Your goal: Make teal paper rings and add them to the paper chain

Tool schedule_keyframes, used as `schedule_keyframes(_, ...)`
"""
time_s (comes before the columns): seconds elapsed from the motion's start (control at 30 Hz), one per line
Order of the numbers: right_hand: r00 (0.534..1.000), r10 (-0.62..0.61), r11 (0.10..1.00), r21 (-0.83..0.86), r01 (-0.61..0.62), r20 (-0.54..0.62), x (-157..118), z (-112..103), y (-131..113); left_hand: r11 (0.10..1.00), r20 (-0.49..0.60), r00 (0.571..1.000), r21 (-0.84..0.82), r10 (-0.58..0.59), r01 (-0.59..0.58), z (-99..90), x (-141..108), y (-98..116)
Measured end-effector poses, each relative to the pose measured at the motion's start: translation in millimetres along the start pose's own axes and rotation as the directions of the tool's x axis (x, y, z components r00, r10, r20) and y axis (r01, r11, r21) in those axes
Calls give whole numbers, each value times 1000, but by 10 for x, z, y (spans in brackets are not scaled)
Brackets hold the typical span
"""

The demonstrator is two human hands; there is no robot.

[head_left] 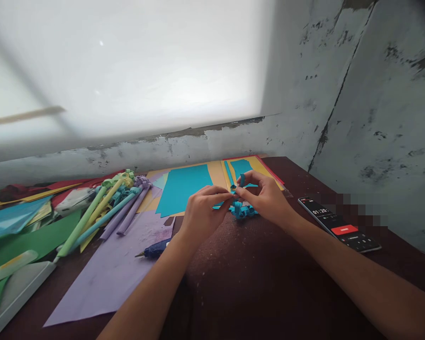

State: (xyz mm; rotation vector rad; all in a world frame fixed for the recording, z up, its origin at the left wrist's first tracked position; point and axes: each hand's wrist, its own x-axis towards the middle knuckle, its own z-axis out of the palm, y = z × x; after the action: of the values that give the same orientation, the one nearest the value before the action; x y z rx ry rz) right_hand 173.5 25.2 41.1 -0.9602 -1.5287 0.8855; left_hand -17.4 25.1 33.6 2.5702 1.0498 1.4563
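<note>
My left hand (206,205) and my right hand (265,192) meet over the far part of the table, fingertips pinched together on a blue paper strip (242,179). One end of the strip curls up by my right index finger; the pinched part is mostly hidden by my fingers. Just below hang or lie curled blue paper loops (243,211); whether they join the strip I cannot tell. Behind my fingers lies a rolled blue paper tube (229,173). A dark blue glue gun (155,249), partly covered by my left forearm, rests on a purple paper sheet (102,278).
Blue paper sheets (186,186) lie on a yellow-orange folder (216,171) at the back. Paper flowers with rolled stems (102,208) are piled left, beside green sheets (53,236) and a white tray edge (24,297). A phone (340,225) showing a timer lies right.
</note>
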Motion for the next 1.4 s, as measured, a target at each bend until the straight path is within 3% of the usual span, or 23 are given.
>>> schedule_keyframes(0.2,1000,16,995,102,-15,-10,21,2,-10,978,-43,984,-129,-172,166,-5,38,94)
schedule_keyframes(0.3,999,41,984,173,-39,-8,29,-3,-18,910,-53,927,-222,-371,351,-15,56,92)
schedule_keyframes(0.37,998,60,978,202,-58,-4,30,-7,-24,843,19,873,-250,-487,476,-11,61,52)
schedule_keyframes(0.43,997,82,971,223,-80,1,29,-7,-30,776,159,830,-299,-534,556,0,64,6)
schedule_keyframes(0.53,995,102,967,235,-100,3,28,2,-39,708,256,816,-406,-519,578,14,70,-27)
schedule_keyframes(0.63,995,100,967,231,-102,22,26,17,-46,717,221,837,-435,-501,544,12,76,-20)
schedule_keyframes(0.9,996,77,980,178,-84,50,16,26,-38,669,284,812,-462,-511,582,4,69,-38)
schedule_keyframes(1.13,998,35,988,151,-43,61,33,14,21,742,239,848,-410,-473,530,-9,90,-12)
schedule_keyframes(1.4,996,67,972,222,-77,52,35,23,1,539,366,815,-617,-449,573,49,65,-16)
